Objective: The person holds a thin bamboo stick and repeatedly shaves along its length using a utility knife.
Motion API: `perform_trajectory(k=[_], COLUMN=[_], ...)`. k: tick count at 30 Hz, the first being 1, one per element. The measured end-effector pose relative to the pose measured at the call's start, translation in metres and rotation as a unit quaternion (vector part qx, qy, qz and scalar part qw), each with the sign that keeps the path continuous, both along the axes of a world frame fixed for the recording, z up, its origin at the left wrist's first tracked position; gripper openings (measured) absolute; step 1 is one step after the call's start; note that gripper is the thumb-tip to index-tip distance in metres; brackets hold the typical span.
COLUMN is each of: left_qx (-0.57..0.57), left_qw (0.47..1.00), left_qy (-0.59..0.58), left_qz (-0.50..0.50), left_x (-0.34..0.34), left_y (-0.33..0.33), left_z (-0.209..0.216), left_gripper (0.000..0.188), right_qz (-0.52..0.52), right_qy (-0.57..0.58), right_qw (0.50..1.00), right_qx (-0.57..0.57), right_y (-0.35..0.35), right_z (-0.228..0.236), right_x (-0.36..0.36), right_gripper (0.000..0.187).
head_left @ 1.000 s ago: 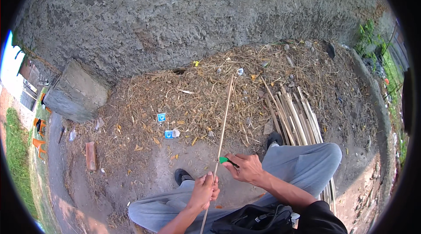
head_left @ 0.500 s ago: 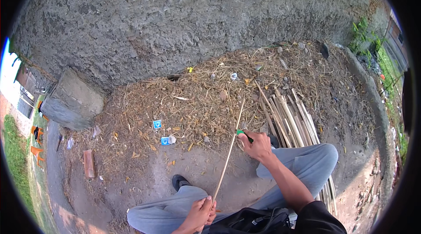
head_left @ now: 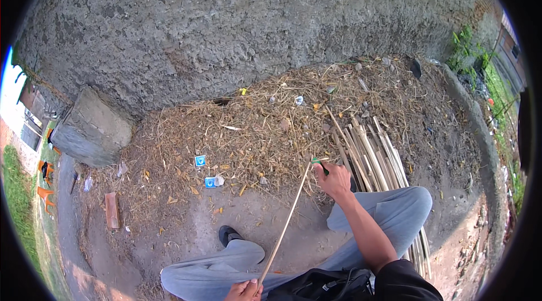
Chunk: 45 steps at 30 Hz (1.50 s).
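Pinching the near end of a thin pale stick, the left grip is showing at the lower edge, while the right grip is clasping a small green tool at its far end. The stick is slanting over bare ground between the gray-trousered legs; long pale strips are lying on the ground, showing on both sides of the right leg.

left fingers: curled, low | right fingers: curled | right forearm: slanting forward
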<state>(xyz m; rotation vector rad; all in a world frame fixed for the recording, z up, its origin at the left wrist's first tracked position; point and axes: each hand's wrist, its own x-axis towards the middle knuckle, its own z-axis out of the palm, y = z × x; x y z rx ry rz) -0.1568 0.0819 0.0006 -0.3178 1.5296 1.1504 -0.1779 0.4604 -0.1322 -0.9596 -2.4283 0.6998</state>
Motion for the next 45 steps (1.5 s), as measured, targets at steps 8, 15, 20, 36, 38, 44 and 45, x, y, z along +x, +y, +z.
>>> perform_trajectory(k=[8,15,20,36,38,44,45], left_qx=[-0.017,-0.054,-0.083,-0.064,-0.073,-0.085,-0.091], left_qw=[0.992,0.966,0.993,0.942,0.921,0.869,0.874], left_qy=[0.121,0.230,0.073,0.307,0.353,0.446,0.431], left_qz=[-0.037,-0.104,0.030,-0.122,-0.147,-0.198,-0.205], left_x=[0.002,0.025,-0.007,0.005,0.005,0.004,0.004], left_y=[-0.014,-0.062,-0.054,-0.073,-0.074,-0.066,-0.065], left_z=[-0.015,0.011,-0.009,-0.049,-0.045,-0.031,-0.029], left_gripper=[0.040,0.046,0.042,0.046,0.045,0.038,0.037], right_qz=[0.002,-0.245,-0.089,0.027,0.020,0.005,0.003], right_qy=[0.047,0.054,0.059,0.206,0.223,0.311,0.299], right_qw=[0.999,0.951,0.924,0.914,0.904,0.888,0.897], right_qx=[0.018,-0.183,-0.368,-0.349,-0.365,-0.340,-0.325], right_y=[-0.006,0.104,0.047,-0.016,-0.019,-0.021,-0.022], right_z=[-0.008,-0.034,-0.023,-0.004,-0.002,-0.005,-0.003], right_x=[-0.006,0.040,0.009,-0.017,-0.018,-0.019,-0.018], right_gripper=[0.033,0.046,0.044,0.034,0.030,0.017,0.017])
